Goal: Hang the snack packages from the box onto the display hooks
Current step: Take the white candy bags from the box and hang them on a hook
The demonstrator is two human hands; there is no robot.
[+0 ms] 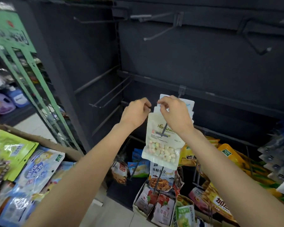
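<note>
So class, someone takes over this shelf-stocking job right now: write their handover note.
Left hand: grip pinches the tip of the display hook.
Right hand: grip pinches the top of the marshmallow packet, at the hook tip, not clearly threaded.
Behind it, more white packets already hang.
Left: seat this packet, then hang the packets in the box at lower left; upper hooks stand bare.

Both hands raised at a dark rack: right hand (172,112) pinches a white candy bag (162,145) top, left hand (136,112) grips the hook tip (149,107) beside it
</note>
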